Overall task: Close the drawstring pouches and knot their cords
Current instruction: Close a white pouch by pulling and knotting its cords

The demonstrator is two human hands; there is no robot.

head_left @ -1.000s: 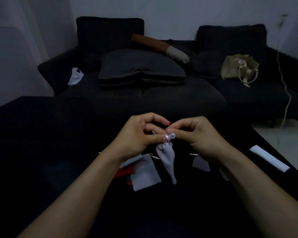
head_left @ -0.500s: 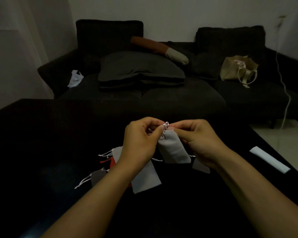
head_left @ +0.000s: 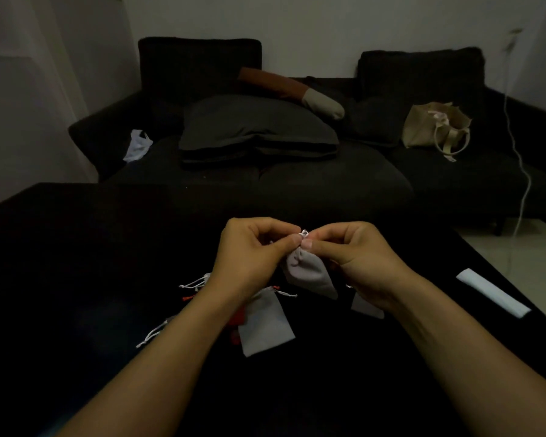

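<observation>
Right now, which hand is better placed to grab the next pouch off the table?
Left, probably. The left hand hangs right above the flat grey pouch on the table; the right hand is farther off. Both pinch the held pouch.

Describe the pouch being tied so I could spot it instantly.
Look above the black table, where the left hand and right hand meet. The grey pouch hangs from their fingertips by its cord. Unlike the flat pouches below, it is lifted and cinched.

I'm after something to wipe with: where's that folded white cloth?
In the head view, the folded white cloth lies at the right edge of the dark table, right of the right hand.
</observation>
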